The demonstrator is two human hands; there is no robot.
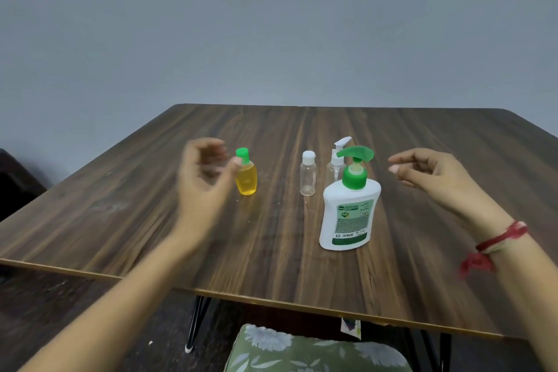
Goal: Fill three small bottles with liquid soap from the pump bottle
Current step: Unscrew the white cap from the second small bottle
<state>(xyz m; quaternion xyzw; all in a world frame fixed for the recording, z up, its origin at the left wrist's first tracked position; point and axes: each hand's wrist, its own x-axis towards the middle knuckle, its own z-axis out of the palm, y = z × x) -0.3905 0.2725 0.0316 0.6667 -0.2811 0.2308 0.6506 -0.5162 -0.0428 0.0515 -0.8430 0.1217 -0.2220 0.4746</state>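
On the dark wood-grain table (120, 190) stand four containers in a loose row. Farthest to the person's left is a small teardrop-shaped clear bottle with a green flip cap (246, 174), full of yellow liquid nearly to its neck and closed, so one of the three fills looks done. Near the middle stands a small clear cylindrical bottle with a white cap (308, 174), which appears empty and capped. Just to its right, partly hidden, is a small clear spray bottle with a white nozzle head (335, 163); no liquid shows in the part that is visible. In front of that one stands the white plastic pump bottle with a green pump head and green label (350, 205), upright, nearer the person than the rest. The left hand (205, 172) is blurred, loosely curled and holding nothing, its thumb tip at or just beside the yellow bottle's shoulder; whether it touches cannot be told. The right hand (437, 175) hovers to the right of the pump bottle, well clear of it, fingers half-curled around nothing. By this reading roughly a third of the task is complete: two bottles remain to be uncapped, filled and closed.
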